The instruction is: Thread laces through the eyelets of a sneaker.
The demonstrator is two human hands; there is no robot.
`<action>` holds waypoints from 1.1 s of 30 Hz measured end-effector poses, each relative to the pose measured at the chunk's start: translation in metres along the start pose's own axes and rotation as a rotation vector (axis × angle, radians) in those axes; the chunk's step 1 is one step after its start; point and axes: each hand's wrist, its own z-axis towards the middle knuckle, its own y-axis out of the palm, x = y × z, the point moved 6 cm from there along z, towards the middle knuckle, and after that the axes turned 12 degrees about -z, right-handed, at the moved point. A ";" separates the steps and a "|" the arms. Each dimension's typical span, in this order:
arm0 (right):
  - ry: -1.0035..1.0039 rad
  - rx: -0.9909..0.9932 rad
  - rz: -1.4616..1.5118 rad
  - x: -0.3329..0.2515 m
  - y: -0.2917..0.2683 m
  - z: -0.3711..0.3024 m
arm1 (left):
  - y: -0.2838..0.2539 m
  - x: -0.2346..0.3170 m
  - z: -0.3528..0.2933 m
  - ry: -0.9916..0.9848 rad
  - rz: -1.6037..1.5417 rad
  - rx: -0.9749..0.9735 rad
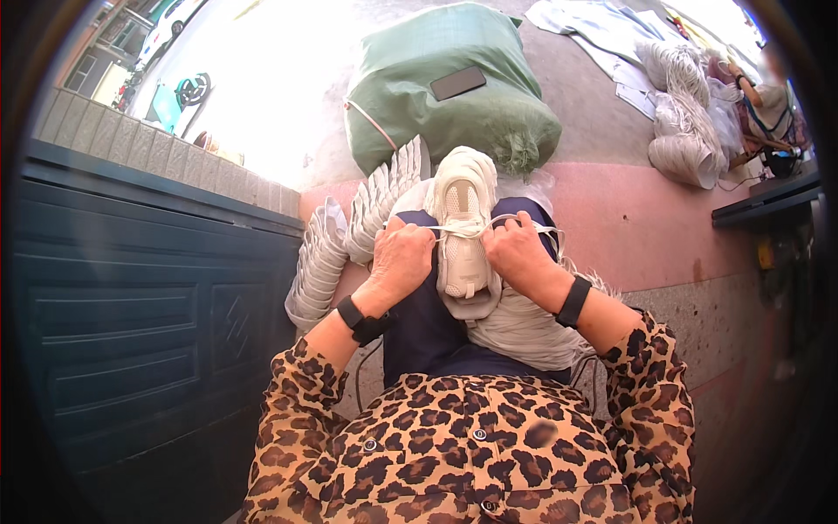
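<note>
One off-white mesh shoe upper [465, 262] rests at the lap [410, 325], long axis running away from the body, toe outward, pull tab nearest. The left hand [403, 260] and right hand [522, 253] each pinch its pale laces [461, 230]. One phone [458, 83] lies on one green sack [428, 44].

Left: dark blue panelled door [131, 306], grey tiled strip [131, 140] along its far edge. Floor: pink band [620, 218], speckled grey band [698, 327] nearer, pale concrete [594, 113] beyond. Right: dark table [764, 201]. Upper left: white car [170, 22], ground bleached by strong daylight.
</note>
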 end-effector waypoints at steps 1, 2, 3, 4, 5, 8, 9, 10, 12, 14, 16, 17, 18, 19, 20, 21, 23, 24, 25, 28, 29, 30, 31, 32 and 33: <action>-0.002 0.001 -0.002 -0.001 0.000 0.000 | 0.001 0.000 0.001 0.013 0.032 -0.015; 0.025 0.002 0.016 -0.001 0.000 -0.001 | 0.001 0.001 0.000 0.024 0.064 -0.030; 0.051 0.002 0.035 0.000 0.000 -0.002 | 0.001 0.001 0.001 0.022 0.064 -0.029; 0.050 0.002 0.034 -0.001 0.001 -0.002 | 0.003 0.003 0.002 0.044 0.100 -0.036; 0.058 0.006 0.032 -0.002 0.001 -0.001 | 0.005 0.004 0.003 0.064 0.134 -0.041; 0.083 0.006 0.039 -0.004 0.000 0.001 | 0.013 0.004 0.006 0.114 0.152 -0.074; 0.102 0.003 0.053 -0.003 -0.001 0.001 | 0.014 0.004 0.006 0.114 0.152 -0.069; 0.100 0.006 0.049 -0.004 0.000 0.000 | 0.014 0.002 0.005 0.066 0.112 -0.046; 0.206 0.058 0.077 0.005 0.003 -0.004 | 0.013 0.003 0.002 0.023 0.071 -0.018; 0.284 0.078 0.133 0.013 0.004 -0.007 | 0.004 0.009 -0.006 0.018 0.072 0.153; 0.280 0.094 0.166 0.016 0.000 -0.009 | 0.001 0.014 -0.012 0.022 0.088 0.219; 0.276 0.097 0.164 0.014 -0.003 -0.009 | 0.002 0.016 -0.014 0.016 0.127 0.198; 0.315 0.066 0.188 0.012 -0.004 -0.010 | 0.003 0.017 -0.016 0.009 0.165 0.175; 0.354 0.035 0.212 0.012 -0.004 -0.012 | 0.002 0.020 -0.018 0.006 0.165 0.180; 0.351 0.035 0.210 0.011 -0.006 -0.013 | 0.004 0.024 -0.019 -0.041 0.197 0.108; 0.345 0.021 0.217 0.009 -0.008 -0.014 | 0.007 0.024 -0.020 -0.088 0.227 0.036; 0.333 0.006 0.223 0.009 -0.005 -0.014 | 0.008 0.022 -0.020 -0.060 0.231 0.056; 0.341 -0.027 0.267 0.010 0.004 -0.013 | 0.009 0.021 -0.020 -0.029 0.236 0.075; 0.349 -0.059 0.310 0.010 0.011 -0.013 | 0.011 0.018 -0.020 -0.034 0.234 0.079; 0.310 -0.048 0.432 0.013 0.016 -0.013 | 0.020 0.007 -0.016 -0.096 0.249 -0.004; 0.302 -0.048 0.425 0.013 0.019 -0.014 | 0.019 0.003 -0.014 -0.144 0.094 -0.014; 0.336 0.033 0.525 0.015 0.019 -0.016 | 0.019 -0.001 -0.014 -0.190 -0.061 -0.023; 0.370 0.116 0.625 0.017 0.019 -0.019 | 0.016 -0.002 -0.014 -0.181 -0.136 0.018; 0.365 0.116 0.620 0.016 0.020 -0.020 | 0.013 -0.002 -0.014 -0.181 -0.140 0.024; 0.398 0.155 0.719 0.016 0.021 -0.021 | 0.010 0.000 -0.014 -0.165 -0.147 0.034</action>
